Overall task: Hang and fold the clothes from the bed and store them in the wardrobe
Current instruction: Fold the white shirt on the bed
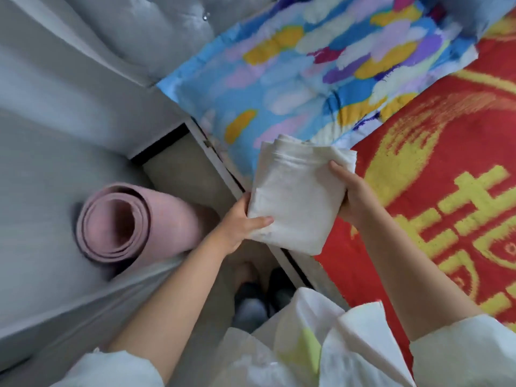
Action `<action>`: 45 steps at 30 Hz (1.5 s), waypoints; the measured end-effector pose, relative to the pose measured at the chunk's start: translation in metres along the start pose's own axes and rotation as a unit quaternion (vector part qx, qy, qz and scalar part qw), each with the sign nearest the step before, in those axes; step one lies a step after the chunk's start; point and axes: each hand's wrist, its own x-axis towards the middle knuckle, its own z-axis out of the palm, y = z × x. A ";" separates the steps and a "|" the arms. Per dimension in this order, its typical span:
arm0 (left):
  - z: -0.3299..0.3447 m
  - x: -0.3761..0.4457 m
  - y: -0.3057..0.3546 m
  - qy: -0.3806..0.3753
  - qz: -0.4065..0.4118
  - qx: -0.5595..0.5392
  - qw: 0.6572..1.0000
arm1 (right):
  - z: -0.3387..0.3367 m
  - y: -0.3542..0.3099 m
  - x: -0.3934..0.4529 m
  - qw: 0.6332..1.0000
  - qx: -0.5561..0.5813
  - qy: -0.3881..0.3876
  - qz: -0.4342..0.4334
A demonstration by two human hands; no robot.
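Nearest the camera, white sleeves (460, 353) and a loose white garment front (293, 344) filled the lower edge of the view. Below them, on the floor (195, 169), the person's dark shoes (265, 300) stood just beside the bed frame.

Both forearms reached forward. The left hand (240, 222) formed a grip on the near left edge of the folded white cloth (296, 196), thumb on top and fingers under it. The right hand (354, 196) gripped the right edge, fingers curled round the cloth. The cloth was held in the air over the edge of the bed, partly above the red and yellow blanket (446, 163) and partly above the gap to the floor.

To the left, a rolled pink mat (131, 219) stood on end on the floor, against a grey panel (55, 149) and close to the left forearm.

Farther off, a blue patterned pillow (293, 79) lay at the head of the bed, touching the blanket. Behind it rose a grey tufted headboard (139, 29).
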 end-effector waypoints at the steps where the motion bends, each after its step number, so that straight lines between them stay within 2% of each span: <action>1: -0.009 -0.015 0.004 0.018 0.008 -0.011 1.000 | 0.017 0.000 -0.004 1.000 -0.009 -0.027 0.004; 5: -0.061 -0.103 0.004 0.130 0.063 -0.080 0.986 | 0.116 0.016 -0.027 0.978 -0.152 -0.140 0.008; 8: -0.097 -0.183 -0.012 0.279 0.117 -0.146 0.942 | 0.192 0.046 -0.055 0.945 -0.239 -0.218 -0.041; 9: -0.102 -0.196 -0.018 0.306 0.128 -0.149 0.932 | 0.205 0.052 -0.064 0.934 -0.266 -0.229 -0.061; 12: -0.130 -0.282 -0.045 0.394 0.162 -0.150 0.892 | 0.271 0.098 -0.110 0.868 -0.370 -0.309 -0.115; 15: -0.149 -0.373 -0.085 0.477 0.186 -0.161 0.844 | 0.326 0.151 -0.176 0.810 -0.415 -0.383 -0.155; 19: -0.158 -0.479 -0.139 0.527 0.223 -0.153 0.805 | 0.373 0.212 -0.255 0.752 -0.444 -0.459 -0.163; 21: -0.165 -0.536 -0.175 0.549 0.248 -0.164 0.781 | 0.399 0.246 -0.299 0.708 -0.465 -0.505 -0.167; 25: -0.186 -0.626 -0.228 0.554 0.270 -0.162 0.770 | 0.450 0.298 -0.359 0.635 -0.498 -0.571 -0.151; 27: -0.201 -0.664 -0.247 0.553 0.276 -0.163 0.769 | 0.478 0.325 -0.383 0.609 -0.512 -0.589 -0.141; 31: -0.245 -0.727 -0.271 0.597 0.278 -0.164 0.734 | 0.545 0.381 -0.414 0.578 -0.528 -0.605 -0.148; 35: -0.318 -0.773 -0.285 0.676 0.255 -0.156 0.674 | 0.621 0.442 -0.429 0.560 -0.541 -0.575 -0.253; 39: -0.410 -0.820 -0.293 0.742 0.237 -0.149 0.609 | 0.712 0.503 -0.443 0.525 -0.528 -0.560 -0.362; 42: -0.469 -0.859 -0.300 0.765 0.214 -0.116 0.596 | 0.774 0.544 -0.453 0.494 -0.533 -0.549 -0.413; 45: -0.526 -0.900 -0.310 0.776 0.211 -0.097 0.586 | 0.835 0.589 -0.458 0.498 -0.510 -0.565 -0.416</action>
